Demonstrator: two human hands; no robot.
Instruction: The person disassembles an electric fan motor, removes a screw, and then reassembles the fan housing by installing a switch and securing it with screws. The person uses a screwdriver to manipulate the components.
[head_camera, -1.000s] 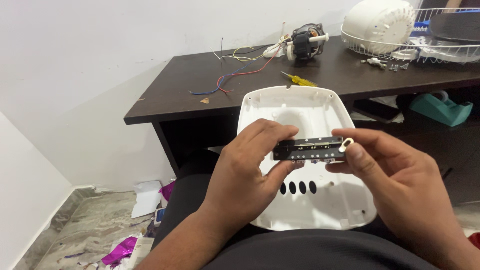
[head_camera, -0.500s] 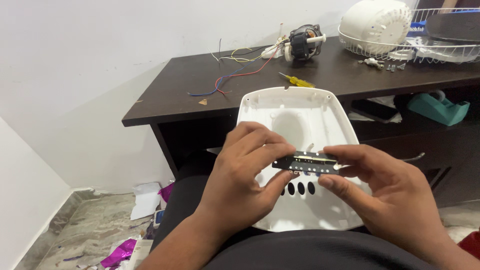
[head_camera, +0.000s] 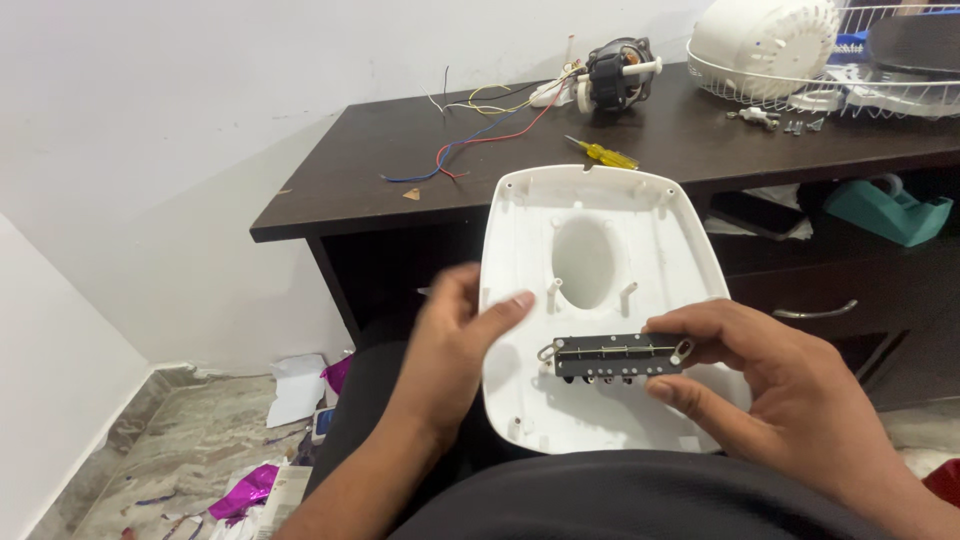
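Observation:
A white plastic base cover (head_camera: 600, 200) with an oval hole lies on my lap, its inside facing up. My left hand (head_camera: 455, 345) grips the cover's left edge, thumb lying on the inner face. A black push-button switch block (head_camera: 612, 358) with metal strips sits against the cover's lower part. My right hand (head_camera: 765, 385) pinches that block at its right end between thumb and fingers.
A dark wooden desk (head_camera: 350, 190) stands ahead, carrying a small motor (head_camera: 612, 75) with coloured wires (head_camera: 480, 140), a yellow screwdriver (head_camera: 600, 152), screws, a white housing (head_camera: 765, 40) and a wire grille. A teal tape dispenser (head_camera: 890, 210) sits on a shelf. Scraps litter the floor at left.
My left hand has let go of the switch block and moved left onto the cover's edge. The right hand alone now holds the block, lowered onto the cover.

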